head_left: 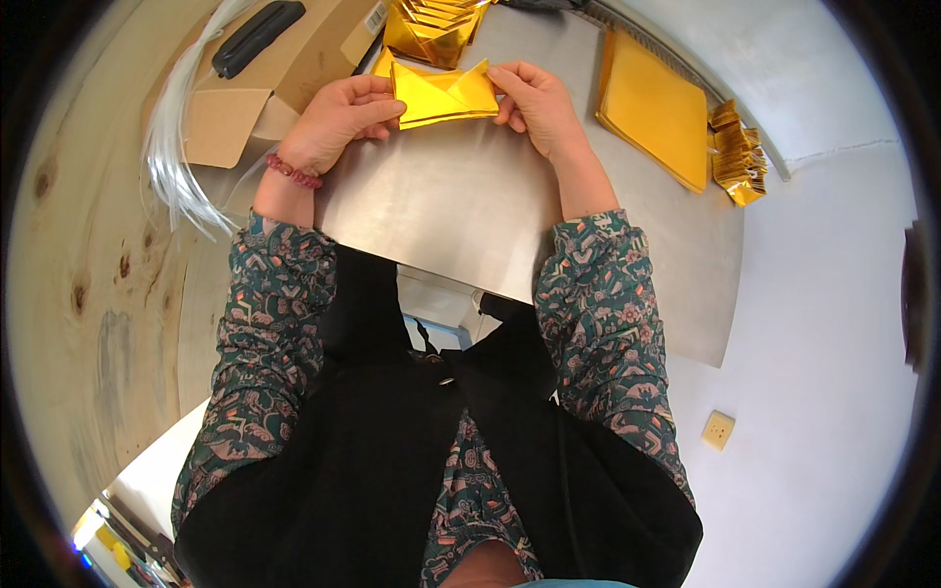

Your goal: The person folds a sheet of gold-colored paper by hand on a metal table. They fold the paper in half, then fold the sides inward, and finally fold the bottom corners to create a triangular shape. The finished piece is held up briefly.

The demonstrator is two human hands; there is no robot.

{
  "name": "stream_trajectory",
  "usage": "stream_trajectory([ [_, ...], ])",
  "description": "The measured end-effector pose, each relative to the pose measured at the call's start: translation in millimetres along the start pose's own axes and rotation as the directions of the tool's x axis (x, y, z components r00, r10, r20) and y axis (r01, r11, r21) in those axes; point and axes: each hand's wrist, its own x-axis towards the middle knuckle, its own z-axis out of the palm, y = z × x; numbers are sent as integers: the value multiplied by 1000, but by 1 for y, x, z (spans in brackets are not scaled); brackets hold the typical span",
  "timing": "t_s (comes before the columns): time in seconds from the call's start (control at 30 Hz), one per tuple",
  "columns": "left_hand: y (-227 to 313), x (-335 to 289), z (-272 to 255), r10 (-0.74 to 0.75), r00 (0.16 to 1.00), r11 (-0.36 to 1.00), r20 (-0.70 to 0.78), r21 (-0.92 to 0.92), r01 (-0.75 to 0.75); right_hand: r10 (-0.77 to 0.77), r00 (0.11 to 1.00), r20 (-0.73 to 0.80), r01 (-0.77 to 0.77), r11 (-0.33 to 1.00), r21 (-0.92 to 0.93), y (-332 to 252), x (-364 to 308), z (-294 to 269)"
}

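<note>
The left hand [345, 113] is pinching the left end of a folded gold paper [446, 96], and the right hand [537, 103] is gripping its right end by the raised corner. The paper is sitting directly between them, its long axis running left to right, neither hand being nearer. Beneath it the metal surface [431, 191] is spreading toward the body; other folded gold pieces [431, 37] are lying just beyond.

The folded paper [446, 98] hides some fingertips of the left hand [338, 120]. Beyond it, the top edge crops the gold pile [431, 34] and an unidentifiable black thing [544, 4]; well below its left, clutter [125, 552] is too small to tell.
</note>
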Motion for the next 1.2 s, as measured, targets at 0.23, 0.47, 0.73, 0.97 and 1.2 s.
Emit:
stream_trajectory([
  [0.23,-6,1,12,23,1000,998,-2,-52,-23,14,1000,-3,-14,999,-42,-5,-6,-6],
  [0.47,-3,1,18,46,997,996,-68,-69,-50,7,1000,16,-7,1000,16,-13,-10,-5],
  [0.73,0,-1,18,23,999,998,-46,-55,-25,64,993,101,-48,987,-151,-15,-12,-5],
  [0.97,1,-1,19,40,998,999,-50,-15,-41,107,988,111,-88,982,-167,-12,-7,-9],
  [1.2,-9,3,34,292,926,945,-237,218,-243,82,990,113,-62,984,-169,-8,-2,-8],
])
